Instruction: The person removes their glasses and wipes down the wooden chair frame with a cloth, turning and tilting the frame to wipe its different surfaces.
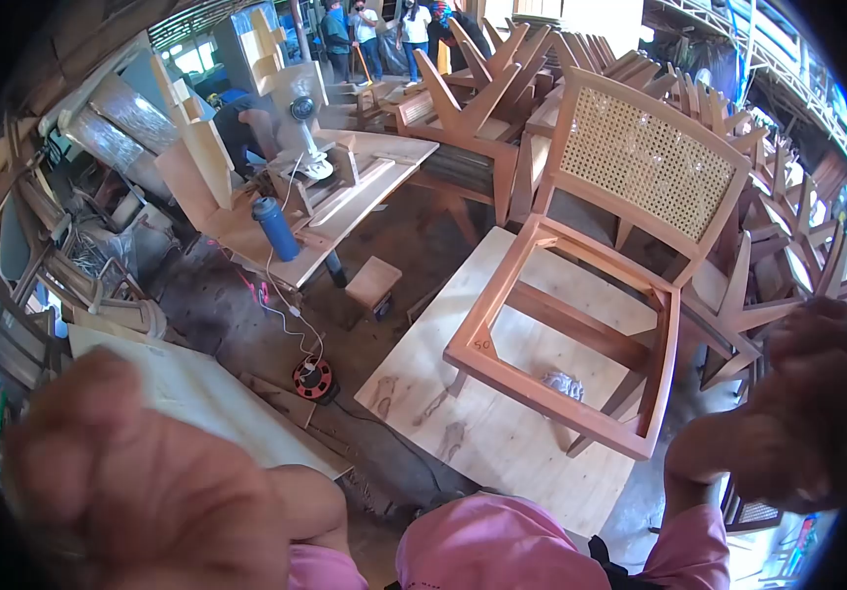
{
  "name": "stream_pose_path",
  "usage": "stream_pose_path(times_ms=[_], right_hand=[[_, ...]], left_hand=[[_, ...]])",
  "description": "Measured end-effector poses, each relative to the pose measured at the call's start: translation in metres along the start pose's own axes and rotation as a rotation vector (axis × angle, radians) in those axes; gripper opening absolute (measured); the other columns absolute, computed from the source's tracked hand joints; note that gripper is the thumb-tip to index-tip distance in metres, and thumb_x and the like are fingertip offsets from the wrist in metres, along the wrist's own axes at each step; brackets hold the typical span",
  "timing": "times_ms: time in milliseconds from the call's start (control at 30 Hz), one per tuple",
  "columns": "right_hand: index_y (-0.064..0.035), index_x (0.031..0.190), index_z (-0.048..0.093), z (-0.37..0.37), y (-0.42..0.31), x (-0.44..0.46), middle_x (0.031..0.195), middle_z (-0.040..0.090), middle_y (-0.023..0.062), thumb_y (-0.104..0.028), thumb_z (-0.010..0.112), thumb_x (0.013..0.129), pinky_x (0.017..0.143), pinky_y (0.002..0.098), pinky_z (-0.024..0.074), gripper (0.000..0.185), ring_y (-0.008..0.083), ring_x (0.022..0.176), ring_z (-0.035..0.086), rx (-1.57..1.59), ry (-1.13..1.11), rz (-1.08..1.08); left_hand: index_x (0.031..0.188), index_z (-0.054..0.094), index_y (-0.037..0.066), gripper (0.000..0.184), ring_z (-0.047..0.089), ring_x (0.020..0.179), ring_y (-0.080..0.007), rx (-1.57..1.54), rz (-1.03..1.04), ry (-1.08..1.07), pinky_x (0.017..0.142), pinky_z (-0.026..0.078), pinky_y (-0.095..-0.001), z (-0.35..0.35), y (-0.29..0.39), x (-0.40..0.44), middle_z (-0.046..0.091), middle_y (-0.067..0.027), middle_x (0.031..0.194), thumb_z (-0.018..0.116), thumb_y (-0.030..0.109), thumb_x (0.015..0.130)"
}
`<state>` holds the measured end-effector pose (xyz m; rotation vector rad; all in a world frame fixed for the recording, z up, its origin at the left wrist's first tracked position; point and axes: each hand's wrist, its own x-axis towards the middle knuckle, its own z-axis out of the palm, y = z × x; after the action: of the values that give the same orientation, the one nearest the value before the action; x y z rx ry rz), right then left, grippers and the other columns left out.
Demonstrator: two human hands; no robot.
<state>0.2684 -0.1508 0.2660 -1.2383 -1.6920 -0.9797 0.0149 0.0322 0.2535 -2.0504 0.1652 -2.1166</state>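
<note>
My left hand [148, 482] is raised close to the camera at the lower left. It is blurred, and its fingers cannot be told apart. My right hand [787, 403] is also up near the camera, at the right edge, dark and smeared. Neither hand touches the chair frame [561, 388], which stands between them on a plywood tabletop [414, 383]. The chair has a woven cane backrest [645, 147], an open seat frame and the number 50 marked on one corner. Through the seat opening a crumpled, shiny clear wad [563, 384] shows on the plywood.
Stacked wooden chair frames [473, 108] fill the back and right. On the left, a workbench [364, 197] holds a blue bottle [274, 228] and a small fan [305, 138]. A red cable reel [313, 378] and a wooden stool [374, 282] stand on the floor. Several people are at the back.
</note>
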Motion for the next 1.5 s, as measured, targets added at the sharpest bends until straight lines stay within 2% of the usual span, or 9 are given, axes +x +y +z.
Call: stream_pose_path(times_ms=[100,200,300,433,667,900,1200,1400,1500], right_hand=[[-0.0027,0.085,0.06,0.025,0.0,-0.013,0.068,0.055,0.0066,-0.032,0.066,0.078,0.056,0.0354,0.045,0.03,0.022,0.063,0.057,0.017,-0.041,0.005],[-0.0061,0.094,0.062,0.057,0.014,-0.034,0.069,0.054,0.0015,-0.018,0.071,0.072,0.053,0.0303,0.0438,0.027,0.0172,0.06,0.055,0.106,-0.178,-0.061],[-0.0066,0.092,0.062,0.074,0.014,-0.073,0.07,0.055,0.0019,-0.013,0.072,0.068,0.054,0.0307,0.0422,0.027,0.0187,0.063,0.056,0.105,-0.383,0.065],[-0.0076,0.091,0.061,0.083,0.018,-0.149,0.073,0.056,0.0021,-0.013,0.069,0.071,0.057,0.0328,0.0438,0.023,0.02,0.065,0.056,0.023,-0.654,0.264],[-0.0056,0.088,0.061,0.057,0.068,-0.266,0.075,0.058,0.0073,-0.013,0.064,0.08,0.062,0.0369,0.0474,0.012,0.0264,0.068,0.059,-0.087,-0.848,0.648],[-0.0084,0.1,0.063,0.122,0.16,-0.381,0.091,0.062,0.0137,-0.021,0.059,0.084,0.068,0.0425,0.0485,0.021,0.0325,0.08,0.062,-0.016,-1.205,0.957],[-0.0055,0.136,0.032,0.286,0.214,-0.674,0.105,0.061,0.0253,-0.033,0.066,0.077,0.081,0.0451,0.0488,0.074,0.0382,0.099,0.059,0.279,-1.741,1.007],[-0.0074,0.144,0.012,0.299,0.183,-0.721,0.127,0.045,0.0315,-0.045,0.071,0.072,0.091,0.0483,0.0439,0.1,0.0449,0.114,0.048,0.203,-1.78,1.549],[-0.0062,0.143,0.012,0.288,0.155,-0.759,0.133,0.038,0.0293,-0.044,0.073,0.072,0.094,0.0475,0.0416,0.101,0.0451,0.119,0.042,0.204,-1.719,1.482]], left_hand=[[0.105,0.054,-0.008,0.038,0.054,0.08,-0.0275,-0.13,-0.146,-0.084,0.075,0.043,-0.0377,0.022,-0.001,-0.037,0.06,-0.0207,0.094,0.042,0.025,0.09],[0.098,0.062,0.0,0.019,0.058,0.077,-0.0234,-0.09,-0.486,-0.225,0.07,0.047,-0.0326,0.051,0.002,-0.082,0.063,-0.0126,0.091,0.06,0.01,0.082],[0.096,0.062,0.001,0.014,0.059,0.074,-0.0273,-0.281,-0.761,-0.498,0.069,0.047,-0.0346,0.086,-0.005,-0.126,0.06,-0.014,0.086,0.058,0.006,0.083],[0.1,0.062,0.002,0.019,0.059,0.075,-0.0237,-0.155,-0.895,-0.937,0.07,0.047,-0.0329,0.121,-0.024,-0.223,0.061,-0.0119,0.09,0.058,0.015,0.086],[0.109,0.056,0.006,0.032,0.053,0.103,-0.0348,-0.01,-0.878,-1.049,0.083,0.044,-0.0421,0.194,-0.026,-0.352,0.055,-0.0167,0.106,0.06,0.027,0.085],[0.138,0.029,0.015,0.058,0.057,0.098,-0.0374,0.335,-1.083,-1.42,0.077,0.049,-0.0478,0.251,-0.006,-0.375,0.054,-0.0219,0.109,0.049,0.04,0.089],[0.139,0.032,0.016,0.061,0.057,0.095,-0.0345,0.367,-1.022,-1.302,0.079,0.047,-0.0456,0.246,0.0,-0.38,0.055,-0.0157,0.105,0.054,0.041,0.088],[0.136,0.039,0.015,0.061,0.057,0.092,-0.0323,0.387,-1.043,-1.237,0.077,0.045,-0.0437,0.248,0.001,-0.381,0.056,-0.013,0.1,0.062,0.034,0.083],[0.136,0.04,0.009,0.057,0.049,0.118,-0.0329,0.357,-1.221,-1.255,0.098,0.039,-0.0388,0.253,0.004,-0.371,0.05,-0.0167,0.13,0.061,0.027,0.086]])
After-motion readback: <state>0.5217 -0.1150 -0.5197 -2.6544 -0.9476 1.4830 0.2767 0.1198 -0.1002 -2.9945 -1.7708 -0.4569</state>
